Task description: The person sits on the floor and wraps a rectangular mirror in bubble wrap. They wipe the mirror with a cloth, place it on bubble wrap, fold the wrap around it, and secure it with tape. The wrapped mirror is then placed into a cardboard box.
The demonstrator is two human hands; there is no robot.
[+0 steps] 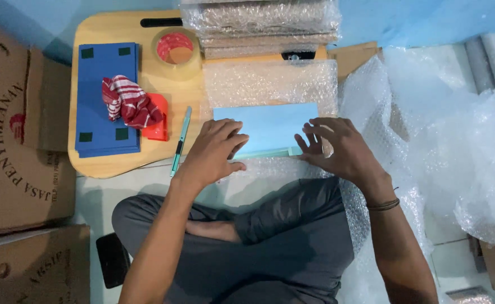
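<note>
Head view: the left hand point(212, 152) and right hand point(337, 147) both press flat, fingers spread and gripping nothing, on the near edge of a light blue flat packet point(265, 125) lying on a sheet of bubble wrap point(270, 84) over the wooden lap table point(146, 163). It seems best to keep the packet square and the wrap taut. A tape roll point(175, 52) and a cutter point(180, 141) lie left.

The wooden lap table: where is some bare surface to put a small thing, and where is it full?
On the wooden lap table, bare wood lies along the near edge below the blue sheets, and between the tape roll and the cutter. The right half is crowded by bubble wrap and both hands.
</note>
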